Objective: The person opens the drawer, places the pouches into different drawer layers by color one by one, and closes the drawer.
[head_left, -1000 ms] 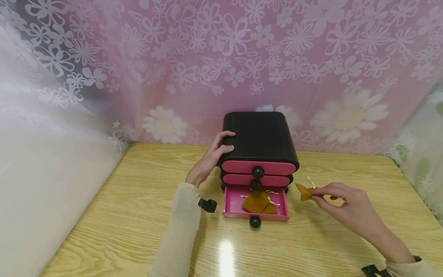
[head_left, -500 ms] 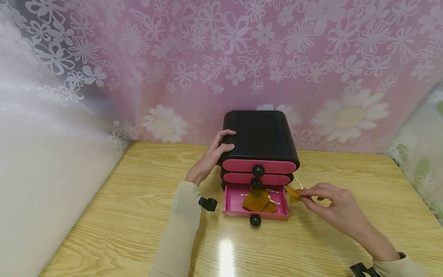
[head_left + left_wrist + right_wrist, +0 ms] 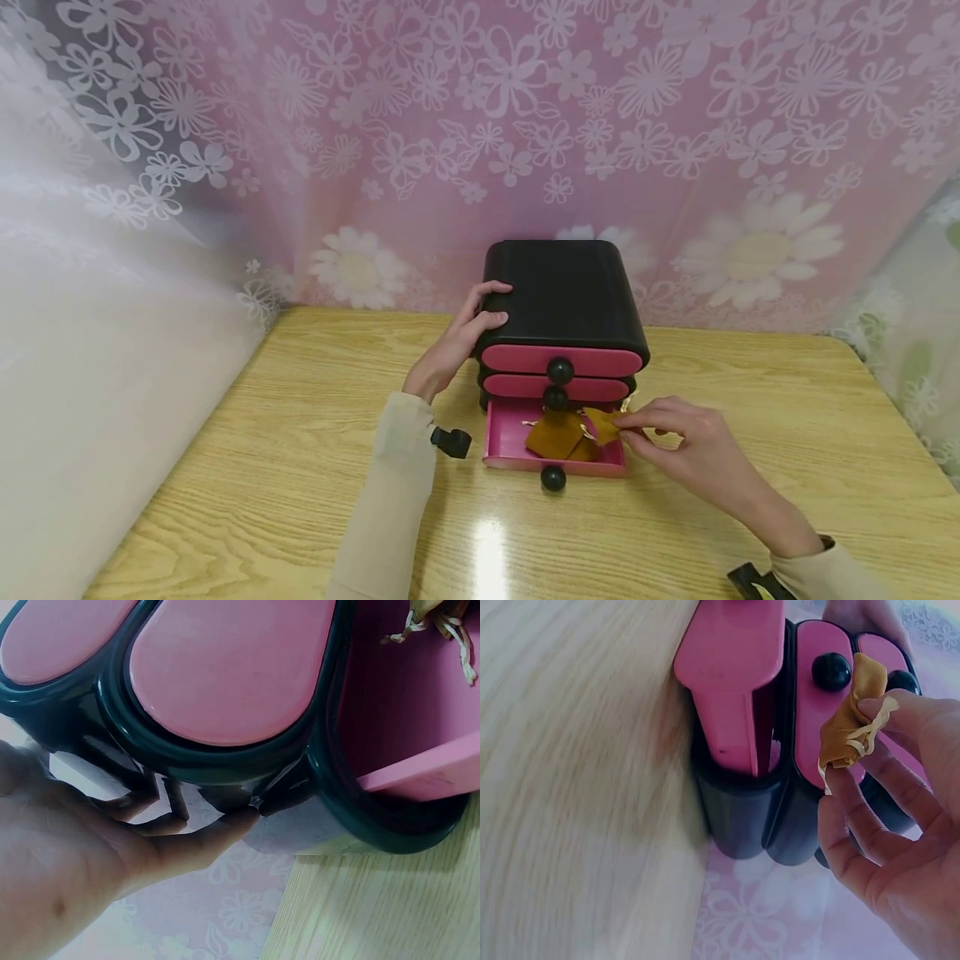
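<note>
A small black drawer unit (image 3: 562, 292) with pink drawer fronts stands on the table, its bottom drawer (image 3: 506, 437) pulled out. Mustard-brown drawstring pouches (image 3: 553, 437) with cream cords lie in that drawer. My left hand (image 3: 453, 337) rests against the unit's left side, thumb and a finger on its top edge; in the left wrist view the fingers (image 3: 202, 844) touch the black side. Between thumb and fingertips, my right hand (image 3: 690, 437) pinches another brown drawstring pouch (image 3: 851, 724), held over the right part of the open drawer. Its cord dangles near the fingertips.
Round black knobs (image 3: 553, 478) stick out from the drawer fronts. The two upper drawers (image 3: 517, 361) are closed. Beneath everything is a wood-grain table (image 3: 300, 467), with a pink flowered curtain (image 3: 450, 125) behind it.
My right hand has moved left with the pouch, from beside the unit to over the open drawer. The left hand has stayed in place.
</note>
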`<state>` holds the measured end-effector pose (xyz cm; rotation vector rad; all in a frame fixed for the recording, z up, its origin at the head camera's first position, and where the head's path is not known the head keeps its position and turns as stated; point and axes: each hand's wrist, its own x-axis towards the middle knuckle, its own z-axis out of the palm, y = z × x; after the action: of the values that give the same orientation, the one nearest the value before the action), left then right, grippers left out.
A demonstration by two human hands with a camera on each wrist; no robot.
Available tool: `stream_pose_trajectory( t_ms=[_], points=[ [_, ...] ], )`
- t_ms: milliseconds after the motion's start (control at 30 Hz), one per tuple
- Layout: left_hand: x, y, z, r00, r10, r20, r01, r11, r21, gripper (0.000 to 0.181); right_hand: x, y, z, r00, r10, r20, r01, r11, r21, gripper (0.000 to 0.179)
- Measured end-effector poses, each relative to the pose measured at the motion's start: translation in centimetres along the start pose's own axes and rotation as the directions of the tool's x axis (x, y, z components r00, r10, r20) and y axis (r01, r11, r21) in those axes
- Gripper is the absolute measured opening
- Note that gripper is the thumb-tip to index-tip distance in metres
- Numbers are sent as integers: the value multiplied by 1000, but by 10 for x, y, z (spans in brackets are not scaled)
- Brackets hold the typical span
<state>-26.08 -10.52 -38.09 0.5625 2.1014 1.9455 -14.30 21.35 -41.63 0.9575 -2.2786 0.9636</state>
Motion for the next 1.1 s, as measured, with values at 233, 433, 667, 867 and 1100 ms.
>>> stream_pose_trajectory(
  t_ms=[233,433,667,867,1100],
  points=[
    [-2,0,0,1000,-6,9,6,1000,1,42,3,-3,11,999,-10,32,11,1000,-23,43],
    [-3,1,1,1000,-7,8,7,1000,1,42,7,-2,21,998,-17,57,18,1000,-1,39],
    [-3,1,1,1000,-3,9,3,1000,0,42,11,-2,33,995,-84,49,79,993,91,21],
    [-2,1,0,1000,-6,7,6,1000,-5,42,12,0,41,994,-86,70,85,996,17,11],
    [-3,2,0,1000,-7,13,7,1000,9,43,13,2,51,993,-83,89,89,994,-66,34]
  ],
)
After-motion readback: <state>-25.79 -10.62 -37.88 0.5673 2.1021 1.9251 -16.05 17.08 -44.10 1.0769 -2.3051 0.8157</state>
